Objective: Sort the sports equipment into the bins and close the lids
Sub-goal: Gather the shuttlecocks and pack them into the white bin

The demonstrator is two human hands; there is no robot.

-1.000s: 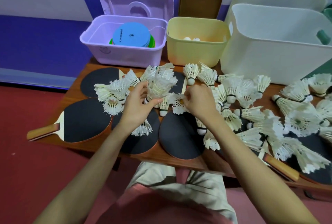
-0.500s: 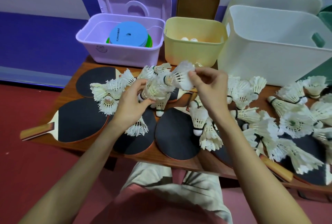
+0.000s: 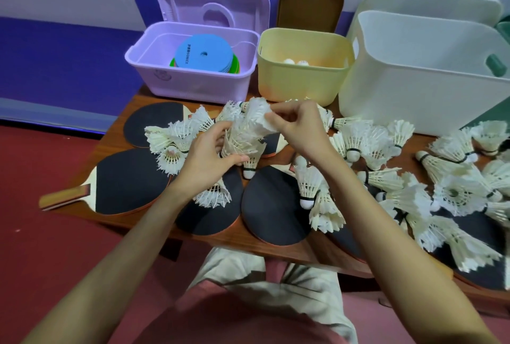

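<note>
Shuttlecocks [image 3: 356,139] with white feathers lie scattered over the wooden table [image 3: 116,136], from the middle of the frame to the right edge, many of them on top of the black table tennis paddles [image 3: 129,180] that cover the table's near side. In the centre of the frame the left hand [image 3: 205,157] grips a stack of shuttlecocks [image 3: 240,136] pushed one inside another; its fingers are curled round the lower part of the stack. The right hand [image 3: 299,125], just beside it, pinches the feather skirt of the top shuttlecock [image 3: 258,114] between thumb and fingers; this one sits tilted at the upper end of the stack.

Three bins stand at the far edge of the table, all open, each with its lid upright behind it. In the upper left of the frame is the purple bin [image 3: 154,67], which holds flat discs, a blue disc [image 3: 204,53] on top and green ones under it. In the upper middle is the yellow bin [image 3: 300,84] with two white balls [image 3: 296,62] inside. In the upper right is the large white bin [image 3: 414,95]; what it contains cannot be seen.

At the bottom of the frame are the person's two bare forearms and light trousers above a red floor.
</note>
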